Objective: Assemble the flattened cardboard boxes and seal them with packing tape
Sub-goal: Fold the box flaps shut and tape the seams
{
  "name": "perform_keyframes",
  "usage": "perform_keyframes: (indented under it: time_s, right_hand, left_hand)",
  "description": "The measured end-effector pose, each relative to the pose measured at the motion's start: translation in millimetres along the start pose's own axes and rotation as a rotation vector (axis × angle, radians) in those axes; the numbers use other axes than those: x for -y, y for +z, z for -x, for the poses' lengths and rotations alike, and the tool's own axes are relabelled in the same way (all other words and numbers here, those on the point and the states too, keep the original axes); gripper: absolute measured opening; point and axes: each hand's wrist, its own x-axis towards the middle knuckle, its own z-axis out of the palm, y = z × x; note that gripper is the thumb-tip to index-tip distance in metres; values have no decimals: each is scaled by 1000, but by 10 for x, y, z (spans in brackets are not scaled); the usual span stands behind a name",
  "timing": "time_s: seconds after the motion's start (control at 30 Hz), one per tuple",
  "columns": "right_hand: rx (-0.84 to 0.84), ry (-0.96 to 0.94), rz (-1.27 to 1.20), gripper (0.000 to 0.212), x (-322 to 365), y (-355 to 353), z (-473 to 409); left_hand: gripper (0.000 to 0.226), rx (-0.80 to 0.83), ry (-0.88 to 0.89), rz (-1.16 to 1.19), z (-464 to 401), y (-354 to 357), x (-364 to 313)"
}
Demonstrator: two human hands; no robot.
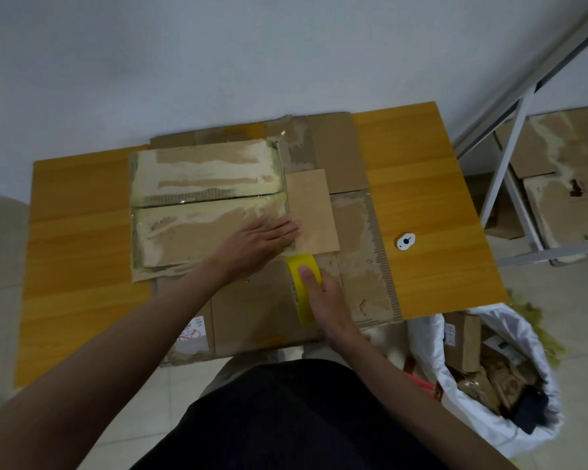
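On box [204, 205]: left hand [258, 240] flat; seam runs left-right.

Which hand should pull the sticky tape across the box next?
Probably the right hand. It already grips the yellow tape roll just beside the box. The left hand lies flat on the box top, pressing it down, so it is busy steadying it.

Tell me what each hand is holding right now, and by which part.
The right hand grips the yellow tape roll around its outer rim, thumb on top. The left hand holds nothing; it presses flat on the cardboard box near its right edge.
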Motion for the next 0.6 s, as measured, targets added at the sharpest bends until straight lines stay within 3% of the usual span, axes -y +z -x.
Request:
perform_keyframes:
  time_s: [0.6]
  right_hand:
    - [-77, 33, 138, 48, -59, 10, -32]
  left_hand:
    - [56, -16, -2, -14, 17, 73, 31]
